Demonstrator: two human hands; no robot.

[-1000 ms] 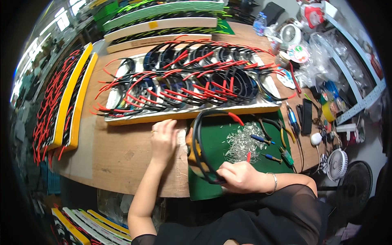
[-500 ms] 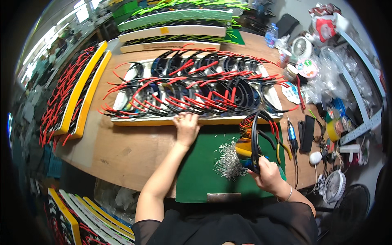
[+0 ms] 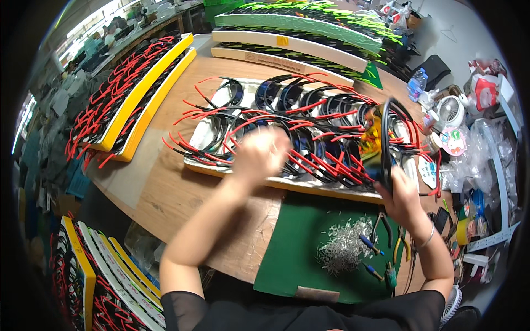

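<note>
Glasses (image 3: 375,143), lower end in right grip (image 3: 403,197)

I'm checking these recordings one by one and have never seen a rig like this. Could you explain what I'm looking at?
There is no machine here: a person works with two bare hands. The camera is the left one of two fisheye cameras worn on the head, looking down, so straight edges bend near the rim.

The right hand holds a pair of glasses with a black frame and an orange, mirror-like lens. The left hand is blurred over a white tray with a yellow side, filled with more black glasses with red tips; whether it touches any is unclear.

Nearer the person, a green mat bears a pile of tiny shiny pieces. Yellow-handled pliers lie by its right edge.
</note>
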